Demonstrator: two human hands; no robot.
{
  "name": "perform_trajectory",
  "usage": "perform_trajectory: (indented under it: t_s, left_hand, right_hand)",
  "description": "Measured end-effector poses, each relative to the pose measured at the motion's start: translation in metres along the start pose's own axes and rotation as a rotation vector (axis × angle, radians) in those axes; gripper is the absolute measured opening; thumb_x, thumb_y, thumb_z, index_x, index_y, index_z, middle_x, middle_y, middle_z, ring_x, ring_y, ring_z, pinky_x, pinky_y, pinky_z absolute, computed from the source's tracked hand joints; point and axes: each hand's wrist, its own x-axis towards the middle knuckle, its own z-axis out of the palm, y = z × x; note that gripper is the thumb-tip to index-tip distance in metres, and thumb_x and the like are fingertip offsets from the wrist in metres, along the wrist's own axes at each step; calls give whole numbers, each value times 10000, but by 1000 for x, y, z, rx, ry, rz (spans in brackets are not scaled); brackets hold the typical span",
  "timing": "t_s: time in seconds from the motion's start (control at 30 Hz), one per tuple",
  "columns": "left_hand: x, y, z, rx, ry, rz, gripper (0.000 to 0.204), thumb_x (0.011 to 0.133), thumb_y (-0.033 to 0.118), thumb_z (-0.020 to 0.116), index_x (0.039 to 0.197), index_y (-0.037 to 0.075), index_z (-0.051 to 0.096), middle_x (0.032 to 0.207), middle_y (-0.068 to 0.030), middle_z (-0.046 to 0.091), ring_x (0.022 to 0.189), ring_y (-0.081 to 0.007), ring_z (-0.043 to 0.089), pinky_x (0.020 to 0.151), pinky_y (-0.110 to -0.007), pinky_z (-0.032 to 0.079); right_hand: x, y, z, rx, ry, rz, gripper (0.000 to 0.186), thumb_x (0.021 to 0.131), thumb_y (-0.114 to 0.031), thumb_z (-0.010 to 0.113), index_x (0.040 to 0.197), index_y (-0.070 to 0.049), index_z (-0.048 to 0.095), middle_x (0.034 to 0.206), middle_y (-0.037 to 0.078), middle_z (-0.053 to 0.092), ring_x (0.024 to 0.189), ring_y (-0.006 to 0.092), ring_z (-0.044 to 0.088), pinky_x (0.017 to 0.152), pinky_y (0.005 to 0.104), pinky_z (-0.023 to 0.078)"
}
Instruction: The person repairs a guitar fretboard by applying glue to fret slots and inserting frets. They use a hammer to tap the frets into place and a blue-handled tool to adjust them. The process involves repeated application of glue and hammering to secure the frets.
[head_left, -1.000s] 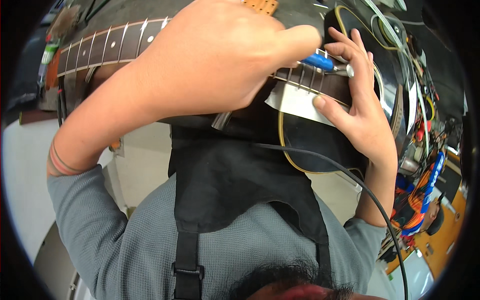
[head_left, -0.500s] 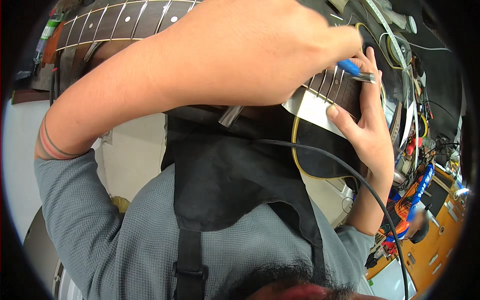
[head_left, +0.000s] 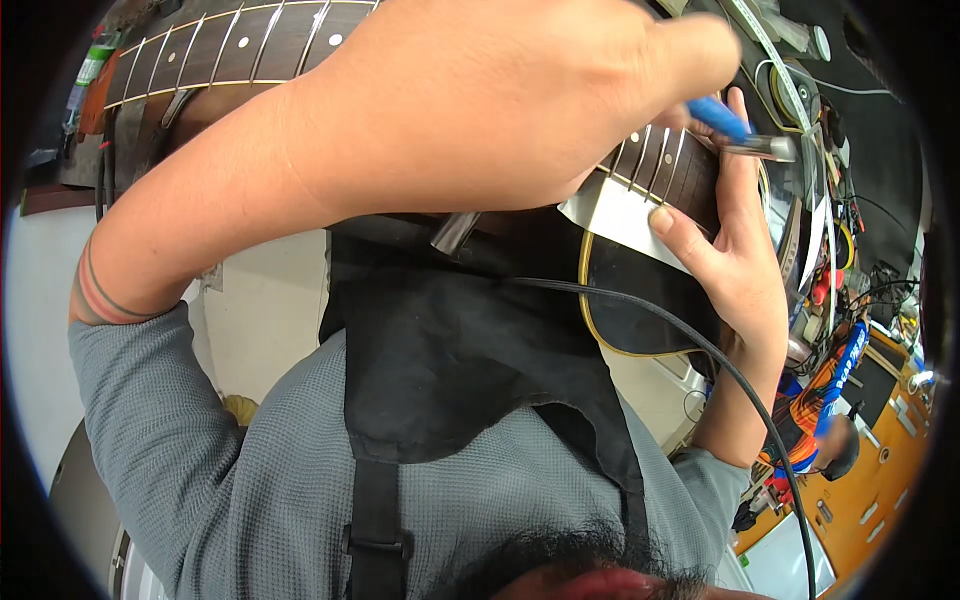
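Note:
Reaching across from the left, my left hand (head_left: 590,90) is closed around a blue-handled tool (head_left: 722,117) with a shiny, motion-blurred metal end. It hides part of a dark guitar fretboard (head_left: 205,50) with metal frets and pale dots. My right hand (head_left: 735,230) spreads over the body end of the neck, thumb on one edge and fingers on the far side. Under that thumb, a thin white sheet (head_left: 625,215) lies along the fretboard edge, over the black guitar body (head_left: 640,305) with cream binding. The tool's metal end is beside my right fingers.
A black cable (head_left: 690,335) curves in front of my right forearm. A metal cylinder (head_left: 455,235) sticks out below the neck. Tools and cords crowd the right side, with a measuring tape (head_left: 770,50) among them. Another person (head_left: 825,430) is at the far right, near an orange-brown bench (head_left: 870,520).
My left hand and the blue tool have shifted right, so the metal end reaches farther past my right fingers. More frets show beneath. My right hand stays almost in place.

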Motion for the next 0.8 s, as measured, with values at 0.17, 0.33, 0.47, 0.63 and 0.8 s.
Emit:
perform_trajectory:
  t_s: [0.17,0.33,0.47,0.63,0.8]
  left_hand:
    - [0,4,-8,102,-191,-65,281,872,67,702,1099,-13,559,670,-158,676,600,-356,695,533,-435,512]
    - [1,0,-5,91,-158,-62,288,872,77,704,1097,-23,554,672,-164,675,609,-367,701,539,-437,522]
    - [1,-3,3,-74,-47,-67,273,867,81,705,1073,-29,564,674,-170,678,599,-365,700,538,-436,523]
    - [1,7,-6,101,-93,-35,225,856,80,705,1020,-8,579,684,-164,684,590,-359,701,536,-438,521]
    - [-4,-4,-2,139,-167,-56,231,872,101,711,1040,2,586,678,-143,679,578,-342,695,539,-424,526]
  right_hand:
    - [2,3,-2,-55,-17,-46,893,893,-393,795,1611,-2,435,1739,217,419,1730,434,105,1369,616,7]
    - [1,-2,3,64,30,19,918,890,-406,794,1629,-10,420,1750,218,402,1733,428,90,1368,621,-8]
    - [-1,0,4,87,24,46,942,890,-400,797,1641,0,394,1748,221,407,1734,429,84,1366,627,-17]
    - [-4,1,5,118,8,77,978,893,-401,800,1650,30,356,1751,222,404,1732,436,86,1364,627,-27]
    - [-1,1,5,90,20,48,1028,884,-422,812,1674,30,334,1753,214,407,1733,430,87,1366,619,-36]
